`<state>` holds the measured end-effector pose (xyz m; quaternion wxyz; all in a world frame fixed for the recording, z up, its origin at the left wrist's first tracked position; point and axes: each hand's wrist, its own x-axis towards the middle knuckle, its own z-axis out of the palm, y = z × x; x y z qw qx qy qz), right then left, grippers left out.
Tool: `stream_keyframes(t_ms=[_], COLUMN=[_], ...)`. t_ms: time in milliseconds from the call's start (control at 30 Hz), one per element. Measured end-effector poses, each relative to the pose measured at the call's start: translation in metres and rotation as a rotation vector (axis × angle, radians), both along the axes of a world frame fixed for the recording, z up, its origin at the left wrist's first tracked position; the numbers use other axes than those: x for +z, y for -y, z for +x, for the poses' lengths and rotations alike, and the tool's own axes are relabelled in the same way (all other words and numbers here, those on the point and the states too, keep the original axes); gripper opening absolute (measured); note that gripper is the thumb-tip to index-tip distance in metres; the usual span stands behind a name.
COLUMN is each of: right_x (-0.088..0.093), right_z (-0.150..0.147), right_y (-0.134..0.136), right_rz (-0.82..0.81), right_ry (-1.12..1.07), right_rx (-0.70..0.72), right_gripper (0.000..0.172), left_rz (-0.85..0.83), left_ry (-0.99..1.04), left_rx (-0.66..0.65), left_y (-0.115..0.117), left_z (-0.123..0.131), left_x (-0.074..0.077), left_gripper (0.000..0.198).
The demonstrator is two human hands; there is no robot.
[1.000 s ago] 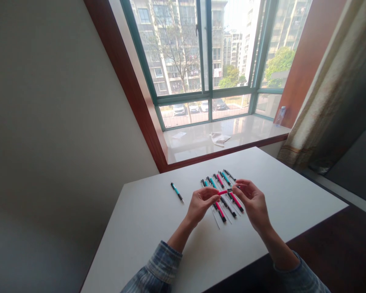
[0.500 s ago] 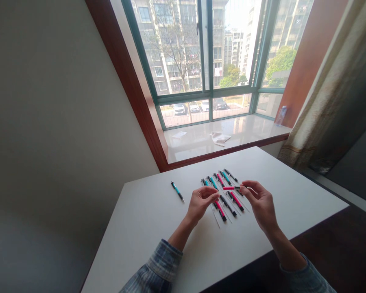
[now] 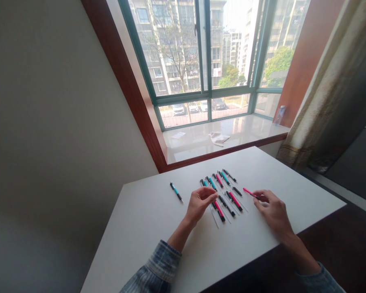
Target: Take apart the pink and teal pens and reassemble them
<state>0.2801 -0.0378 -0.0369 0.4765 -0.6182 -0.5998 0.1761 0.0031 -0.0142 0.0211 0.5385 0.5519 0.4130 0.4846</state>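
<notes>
My right hand (image 3: 273, 211) pinches the dark end of a pink pen barrel (image 3: 249, 192), which points up and left over the table, to the right of the laid-out pen parts. My left hand (image 3: 199, 204) has thumb and forefinger pressed together above the left side of the parts; anything between the tips is too small to make out. Around it lie black, pink and teal pen pieces, among them a pink barrel (image 3: 235, 201), a teal barrel (image 3: 225, 178) and a black piece (image 3: 237, 191). Thin pale refills lie between them.
A whole teal and black pen (image 3: 176, 193) lies apart on the left of the white table (image 3: 146, 228). Beyond the table is a window sill (image 3: 189, 150) with a crumpled cloth (image 3: 219, 138) and a clear bottle (image 3: 279, 115). A curtain (image 3: 311, 97) hangs at right.
My right hand has moved right and slightly toward me with the pink barrel, away from my left hand. My left hand has stayed pinched in nearly the same place.
</notes>
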Motion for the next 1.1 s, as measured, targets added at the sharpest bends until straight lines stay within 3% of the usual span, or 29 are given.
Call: stream_keyframes(t_ms=[267, 1100], right_x=[-0.0025, 0.0], right_z=[-0.0024, -0.0047], right_y=[-0.0016, -0.0028], right_rz=[-0.036, -0.04], right_ry=[0.183, 0.196], right_rx=[0.088, 0.225], right_gripper=[0.022, 0.022], left_rz=[-0.004, 0.011], left_ry=[-0.016, -0.034], left_rx=[0.001, 0.0], left_y=[-0.0002, -0.0005], left_z=[0.0002, 0.0008], left_x=[0.0023, -0.0006], left_gripper=[0.029, 0.027])
